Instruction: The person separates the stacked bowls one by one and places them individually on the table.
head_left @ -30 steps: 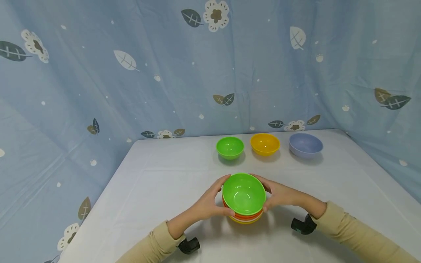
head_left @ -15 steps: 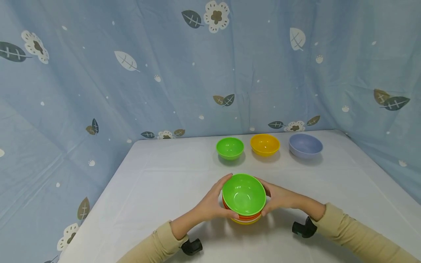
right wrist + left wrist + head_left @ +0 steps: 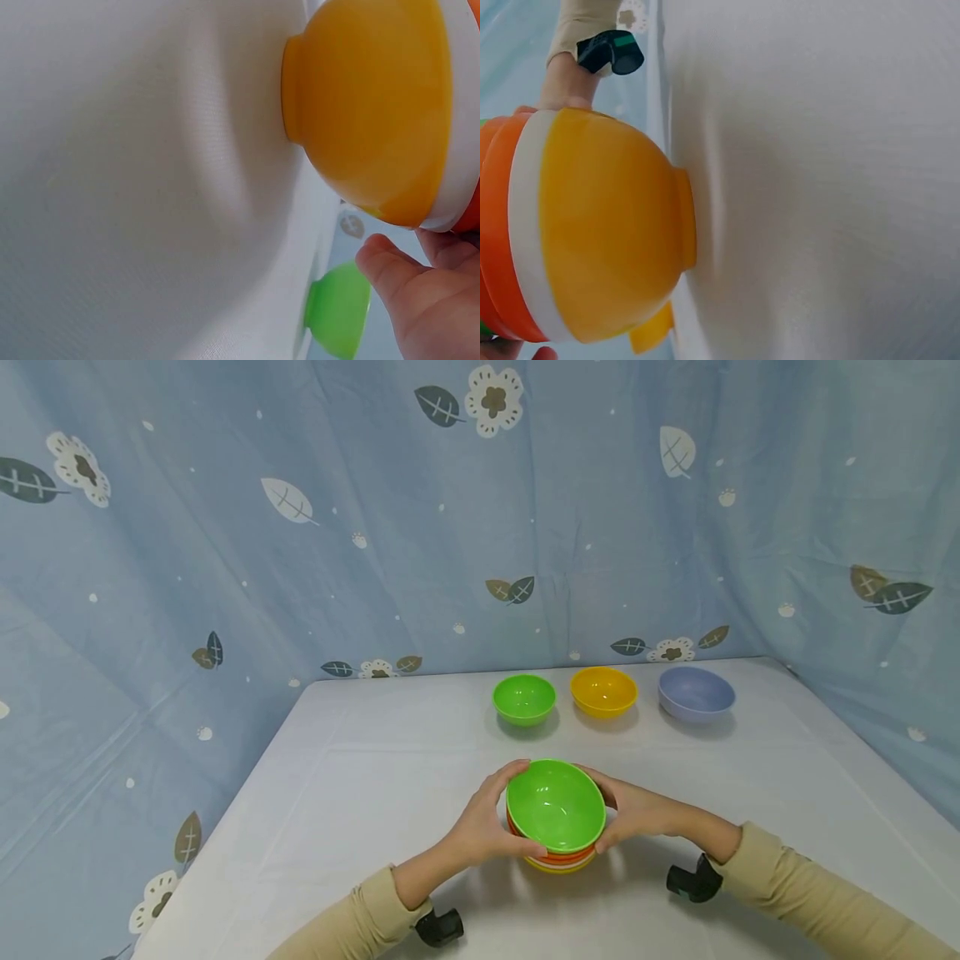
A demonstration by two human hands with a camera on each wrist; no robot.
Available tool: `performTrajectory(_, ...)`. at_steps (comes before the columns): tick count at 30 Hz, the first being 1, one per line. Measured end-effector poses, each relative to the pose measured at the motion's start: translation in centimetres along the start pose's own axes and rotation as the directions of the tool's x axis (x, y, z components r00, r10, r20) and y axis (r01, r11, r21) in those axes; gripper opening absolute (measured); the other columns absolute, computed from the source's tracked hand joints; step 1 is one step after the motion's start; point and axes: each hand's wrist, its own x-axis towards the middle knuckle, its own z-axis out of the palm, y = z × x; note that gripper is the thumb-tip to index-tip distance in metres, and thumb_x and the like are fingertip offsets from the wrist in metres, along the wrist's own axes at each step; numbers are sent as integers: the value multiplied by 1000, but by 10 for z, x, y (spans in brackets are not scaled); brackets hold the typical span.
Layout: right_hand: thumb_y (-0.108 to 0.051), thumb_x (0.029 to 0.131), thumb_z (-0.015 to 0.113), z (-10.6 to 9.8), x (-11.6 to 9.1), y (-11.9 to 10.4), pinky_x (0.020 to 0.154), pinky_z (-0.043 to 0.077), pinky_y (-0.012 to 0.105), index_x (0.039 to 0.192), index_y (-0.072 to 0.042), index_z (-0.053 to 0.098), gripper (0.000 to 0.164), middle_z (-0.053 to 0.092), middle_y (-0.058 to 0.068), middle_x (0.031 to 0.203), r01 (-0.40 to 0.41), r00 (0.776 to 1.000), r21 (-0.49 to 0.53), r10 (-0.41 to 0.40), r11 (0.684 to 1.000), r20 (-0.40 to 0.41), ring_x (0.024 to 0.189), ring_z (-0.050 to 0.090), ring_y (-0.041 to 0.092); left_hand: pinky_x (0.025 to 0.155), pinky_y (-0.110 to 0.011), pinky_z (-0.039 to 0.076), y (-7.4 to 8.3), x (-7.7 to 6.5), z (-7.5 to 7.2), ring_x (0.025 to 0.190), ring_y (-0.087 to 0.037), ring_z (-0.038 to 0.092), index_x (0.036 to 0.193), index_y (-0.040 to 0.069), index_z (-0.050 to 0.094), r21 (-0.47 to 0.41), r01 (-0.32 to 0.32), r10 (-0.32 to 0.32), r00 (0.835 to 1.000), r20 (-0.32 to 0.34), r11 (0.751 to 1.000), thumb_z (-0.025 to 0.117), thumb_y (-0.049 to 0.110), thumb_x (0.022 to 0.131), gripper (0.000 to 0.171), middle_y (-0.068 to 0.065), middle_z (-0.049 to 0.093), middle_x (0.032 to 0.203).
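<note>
A nested stack of bowls stands in front of the person in the head view. The top one is a green bowl (image 3: 556, 806); under it come orange rims, a white bowl (image 3: 536, 225) and a yellow bowl (image 3: 615, 232) at the bottom. The left hand (image 3: 487, 831) grips the stack's left side, thumb near the front. From the right, the right hand (image 3: 641, 814) holds it with thumb in front and fingers behind. In the right wrist view, that hand's fingers lie near the rims. I cannot tell whether the yellow bowl's foot touches the table.
Along the back of the white table (image 3: 397, 735) stand a small green bowl (image 3: 524, 700), a yellow bowl (image 3: 603, 692) and a periwinkle bowl (image 3: 697, 693), set apart in a row. A patterned blue curtain (image 3: 420, 543) hangs behind. Black cameras sit on both wrists.
The left hand has shifted slightly right and its thumb reaches further along the front of the stack. The right hand has closed in a little. The stack stays nearly in place.
</note>
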Motion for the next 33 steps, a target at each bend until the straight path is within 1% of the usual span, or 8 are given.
performTrajectory(2,-19,71,79,0,0,0,101,22,57,144,0,15,99,29,20,143,-3,1000,1,3,1000,0,123,35,-2,102,-54,30,0,0,0,131,-24,32,138,19,38,-18,-6,5,1000,-19,1000,87,24,57,95,-1,38,141)
performTrajectory(7,-24,72,78,1,-1,-1,103,20,62,144,2,14,100,27,21,145,-10,1000,-7,10,1000,-3,132,28,32,103,-52,30,3,0,-1,132,-24,32,137,14,39,-42,-20,17,998,-68,999,87,20,56,94,-3,38,142)
performTrajectory(9,-26,73,78,1,0,-1,103,19,63,144,2,13,100,26,21,145,-11,1000,-16,11,1000,-2,132,23,41,103,-51,31,5,0,-3,131,-24,33,137,12,39,-48,-24,20,996,-83,999,87,19,57,94,-3,38,143)
performTrajectory(10,-26,73,78,1,0,-1,102,18,64,144,3,12,101,25,22,146,-13,1000,-20,13,1000,-3,132,21,44,103,-51,31,6,0,-5,131,-24,33,138,12,39,-52,-24,20,996,-88,998,87,18,57,94,-3,38,143)
performTrajectory(15,-29,73,77,1,-1,0,102,18,65,144,2,11,102,21,23,147,-35,999,-37,35,999,-7,132,18,47,104,-50,30,10,-1,-11,131,-25,33,138,10,39,-62,-21,15,994,-105,998,86,15,57,94,-4,37,143)
performTrajectory(22,-28,73,76,0,0,0,103,20,62,145,1,10,102,19,21,148,-55,998,-42,55,998,-7,133,20,44,103,-52,31,16,-1,-23,131,-27,33,140,10,36,-95,-33,22,993,-118,995,86,13,59,96,-7,35,144)
performTrajectory(28,-25,73,77,-1,-1,0,103,21,62,145,4,8,103,18,22,148,-54,999,-34,54,998,-8,133,20,44,100,-47,35,15,0,-35,124,-25,41,142,8,32,-125,-45,31,993,-110,991,85,16,60,98,-7,37,142)
performTrajectory(33,-28,74,75,0,-1,1,104,21,61,146,-1,11,100,24,16,148,-70,997,0,70,998,7,134,21,40,98,-45,39,14,0,-46,120,-27,44,142,5,29,-101,-66,51,988,-144,993,85,18,61,100,-11,39,140)
